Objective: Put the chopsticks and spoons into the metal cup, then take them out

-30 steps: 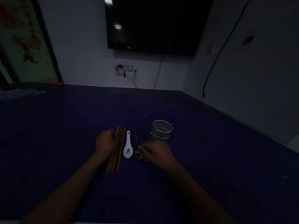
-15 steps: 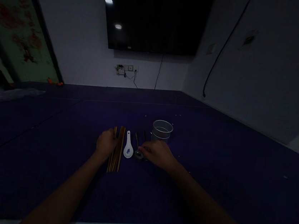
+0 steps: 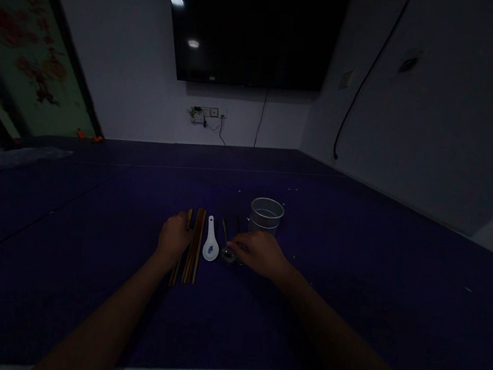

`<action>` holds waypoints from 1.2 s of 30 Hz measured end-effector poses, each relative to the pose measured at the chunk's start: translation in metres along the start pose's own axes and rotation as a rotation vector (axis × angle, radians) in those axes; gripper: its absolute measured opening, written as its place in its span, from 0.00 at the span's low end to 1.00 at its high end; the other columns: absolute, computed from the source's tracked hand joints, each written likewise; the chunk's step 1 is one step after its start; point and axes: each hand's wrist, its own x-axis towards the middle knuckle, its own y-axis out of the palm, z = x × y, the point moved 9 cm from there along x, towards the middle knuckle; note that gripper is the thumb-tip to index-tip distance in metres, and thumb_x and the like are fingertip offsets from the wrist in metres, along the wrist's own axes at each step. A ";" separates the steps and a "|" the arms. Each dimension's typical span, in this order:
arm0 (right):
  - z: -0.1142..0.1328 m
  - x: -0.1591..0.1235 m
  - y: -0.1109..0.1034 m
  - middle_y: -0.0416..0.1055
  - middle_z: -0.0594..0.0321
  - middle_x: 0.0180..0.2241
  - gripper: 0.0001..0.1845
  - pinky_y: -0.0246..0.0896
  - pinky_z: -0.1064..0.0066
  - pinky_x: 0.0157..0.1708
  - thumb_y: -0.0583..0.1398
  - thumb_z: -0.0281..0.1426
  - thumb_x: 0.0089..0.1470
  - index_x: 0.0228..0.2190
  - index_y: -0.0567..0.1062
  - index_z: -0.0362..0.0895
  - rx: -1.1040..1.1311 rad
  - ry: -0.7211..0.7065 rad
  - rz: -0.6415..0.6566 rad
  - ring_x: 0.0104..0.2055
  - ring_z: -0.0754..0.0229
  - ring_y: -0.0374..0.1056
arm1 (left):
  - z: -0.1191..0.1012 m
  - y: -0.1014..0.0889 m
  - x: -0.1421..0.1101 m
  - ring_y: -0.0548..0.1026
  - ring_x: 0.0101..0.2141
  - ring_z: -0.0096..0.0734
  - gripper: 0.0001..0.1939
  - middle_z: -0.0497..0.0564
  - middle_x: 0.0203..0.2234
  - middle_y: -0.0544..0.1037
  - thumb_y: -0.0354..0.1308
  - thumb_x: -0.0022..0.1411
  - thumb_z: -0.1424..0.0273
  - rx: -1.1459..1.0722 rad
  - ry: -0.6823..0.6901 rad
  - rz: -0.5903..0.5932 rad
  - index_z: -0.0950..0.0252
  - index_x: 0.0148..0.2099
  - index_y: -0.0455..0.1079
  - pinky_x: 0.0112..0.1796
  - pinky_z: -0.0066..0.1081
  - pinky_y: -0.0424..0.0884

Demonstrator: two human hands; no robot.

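Observation:
My left hand (image 3: 173, 237) is closed on a pair of wooden chopsticks (image 3: 176, 269), which sit slightly apart from the remaining bunch of chopsticks (image 3: 196, 244). To the right of the bunch lies a white porcelain soup spoon (image 3: 210, 247) with a blue motif in its bowl. Beside that rests a metal spoon (image 3: 227, 256), bowl toward me. The fingers of my right hand (image 3: 261, 252) are pinched at the spoon's neck, just above the bowl. A thin dark handle (image 3: 238, 223) runs under this hand, its other end mostly hidden.
A round grey metal tin (image 3: 266, 216) stands just beyond my right hand, its lower part hidden by it. Everything lies on a dark blue-purple surface (image 3: 231, 320) with a pale front edge. Crumpled clear plastic (image 3: 23, 153) lies at far left. Walls and a television (image 3: 259, 32) stand behind.
My left hand has drawn a pair of chopsticks slightly left, opening a gap from the bunch; their near ends swing outward. My right hand and the spoons stay in place.

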 end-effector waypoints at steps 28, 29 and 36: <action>0.000 0.000 0.003 0.74 0.60 0.27 0.18 0.41 0.73 0.23 0.51 0.39 0.59 0.29 0.76 0.43 0.008 -0.004 0.008 0.28 0.64 0.67 | 0.014 0.002 0.006 0.74 0.37 0.35 0.14 0.56 0.35 0.75 0.57 0.49 0.75 -0.073 -0.057 -0.111 0.67 0.40 0.62 0.35 0.27 0.66; 0.000 0.000 0.002 0.74 0.60 0.27 0.18 0.41 0.73 0.23 0.51 0.39 0.59 0.29 0.76 0.43 0.005 -0.005 0.006 0.28 0.64 0.67 | 0.015 0.002 0.006 0.74 0.37 0.35 0.14 0.56 0.35 0.75 0.57 0.49 0.75 -0.071 -0.062 -0.108 0.67 0.40 0.62 0.35 0.27 0.66; 0.002 -0.001 0.000 0.74 0.60 0.26 0.19 0.41 0.72 0.23 0.51 0.39 0.59 0.28 0.75 0.43 0.008 -0.014 -0.007 0.27 0.64 0.67 | 0.011 0.000 0.005 0.75 0.38 0.39 0.14 0.60 0.35 0.75 0.54 0.51 0.75 0.034 -0.049 -0.056 0.71 0.43 0.64 0.35 0.29 0.67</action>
